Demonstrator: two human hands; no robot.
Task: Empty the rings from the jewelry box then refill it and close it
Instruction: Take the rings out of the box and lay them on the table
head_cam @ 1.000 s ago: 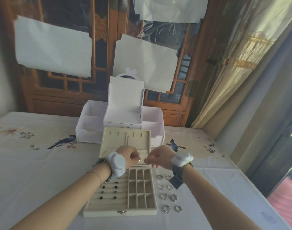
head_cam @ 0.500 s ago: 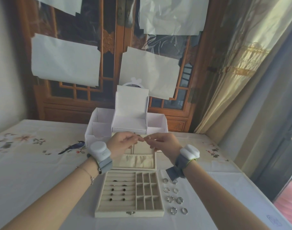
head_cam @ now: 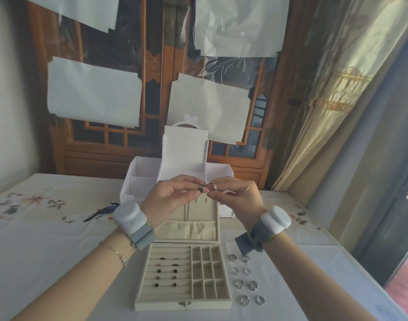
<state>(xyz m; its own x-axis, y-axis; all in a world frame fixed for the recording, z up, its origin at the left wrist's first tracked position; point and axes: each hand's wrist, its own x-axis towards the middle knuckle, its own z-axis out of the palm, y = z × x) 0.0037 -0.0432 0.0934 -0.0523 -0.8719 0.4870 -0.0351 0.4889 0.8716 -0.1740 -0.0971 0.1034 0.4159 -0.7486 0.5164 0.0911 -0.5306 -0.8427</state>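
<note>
Tablecloth point(head_cam: 47, 228), open jewelry box point(head_cam: 183, 304), eight loose rings point(head_cam: 245, 279) at its 3 o'clock.
Left hand point(head_cam: 172, 200) pinches dark ring point(head_cam: 201, 188); right hand point(head_cam: 235, 196) pinches silver ring point(head_cam: 213, 185).

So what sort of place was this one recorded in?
Probably a room in a home: a carved wooden lattice door, a cream curtain by a window, and a bird-embroidered tablecloth under the open jewelry box.

A room in a home. A table point(head_cam: 47, 228) covered by a white cloth embroidered with birds and flowers fills the lower frame. Behind it stand carved wooden lattice doors point(head_cam: 161, 72), and pale gold curtains point(head_cam: 325, 93) hang at upper right.
</note>
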